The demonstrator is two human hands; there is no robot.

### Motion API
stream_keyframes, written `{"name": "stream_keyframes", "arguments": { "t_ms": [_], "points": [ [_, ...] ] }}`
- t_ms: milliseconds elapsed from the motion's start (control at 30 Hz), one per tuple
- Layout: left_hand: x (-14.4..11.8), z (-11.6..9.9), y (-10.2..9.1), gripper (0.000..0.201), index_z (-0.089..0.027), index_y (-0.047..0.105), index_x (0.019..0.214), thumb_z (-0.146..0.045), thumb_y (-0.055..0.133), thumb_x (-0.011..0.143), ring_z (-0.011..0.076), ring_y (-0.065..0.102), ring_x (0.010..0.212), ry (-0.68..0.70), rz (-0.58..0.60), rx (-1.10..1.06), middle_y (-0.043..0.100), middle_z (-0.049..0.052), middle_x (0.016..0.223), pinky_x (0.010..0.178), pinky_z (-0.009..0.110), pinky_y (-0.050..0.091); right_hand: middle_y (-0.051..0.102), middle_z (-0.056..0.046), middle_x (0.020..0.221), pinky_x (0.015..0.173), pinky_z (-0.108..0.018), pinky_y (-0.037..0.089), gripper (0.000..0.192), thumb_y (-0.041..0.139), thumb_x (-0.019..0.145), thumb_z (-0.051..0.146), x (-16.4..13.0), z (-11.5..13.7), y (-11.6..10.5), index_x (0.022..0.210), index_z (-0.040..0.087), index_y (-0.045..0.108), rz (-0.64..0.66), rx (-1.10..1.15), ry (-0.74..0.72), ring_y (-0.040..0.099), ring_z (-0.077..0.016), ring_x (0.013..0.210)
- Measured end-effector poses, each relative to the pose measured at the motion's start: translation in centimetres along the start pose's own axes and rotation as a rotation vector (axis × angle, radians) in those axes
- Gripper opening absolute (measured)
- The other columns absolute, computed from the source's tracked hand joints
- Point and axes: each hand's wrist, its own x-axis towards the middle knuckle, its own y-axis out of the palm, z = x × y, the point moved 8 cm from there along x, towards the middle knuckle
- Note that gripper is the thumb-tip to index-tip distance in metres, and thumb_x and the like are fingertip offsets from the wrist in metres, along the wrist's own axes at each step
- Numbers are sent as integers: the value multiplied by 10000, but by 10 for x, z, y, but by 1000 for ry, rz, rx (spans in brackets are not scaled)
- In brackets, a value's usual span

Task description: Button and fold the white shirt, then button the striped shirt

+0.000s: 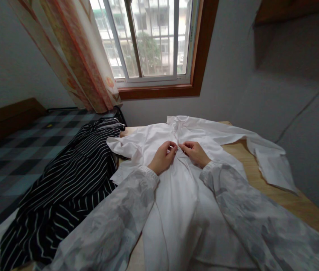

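On the bench (289, 203) a white shirt (176, 195) lies flat, front up; left hand (162, 157) and right hand (195, 152) pinch its placket — seemingly at a button.

White shirt (176, 180) spread flat, front up, on wooden table, collar toward window

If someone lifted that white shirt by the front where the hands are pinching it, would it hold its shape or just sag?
The white shirt would probably sag: it already lies in soft creases on the wooden table. It looks thin, so likely light. Its sleeve trails toward the table's edge and might drag along. The left hand and right hand pinch only a small fold.
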Motion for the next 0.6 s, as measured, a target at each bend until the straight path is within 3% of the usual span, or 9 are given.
{"name": "stream_keyframes", "arguments": {
  "t_ms": [167,300,367,467,600],
  "points": [
    [-1,3,3,209,-211,633,1066,-414,635,1016,119,548,606,-59,15,-64,673,2,838,566,245,425,686,-1,782,776,-310,502,342,610,994,487,-1,10,0,802,217,694,-24,-109,-94,622,-189,781],
    [1,0,-9,89,-216,634,1047,-283,612,992,196,693,862,-8,-62,138,734,61,984,779,317,552,784,-72,1167,1061,-377,539,241,598,980,372,-1,9,1,1096,217,743,61,-178,-163,717,-234,1115],
    [0,-2,-13,131,-213,650,1086,-241,621,960,258,713,1041,30,-52,349,756,99,1086,983,420,553,739,-114,1387,1192,-421,472,336,590,978,328,-1,5,2,1259,207,729,142,-328,-199,678,-252,1295],
    [-2,-6,-9,328,-223,642,1262,-304,672,945,332,669,1266,85,74,599,737,135,1312,1212,578,407,542,-147,1674,1324,-488,316,504,555,1040,363,3,-7,-3,1509,196,630,223,-614,-175,492,-282,1557],
    [1,-15,-11,352,-234,666,1283,-298,654,937,373,620,1366,50,135,809,675,151,1475,1259,631,311,345,-115,1801,1371,-520,216,635,451,1120,461,16,-25,-10,1703,210,441,336,-788,-67,299,-283,1680]
  ]
}}
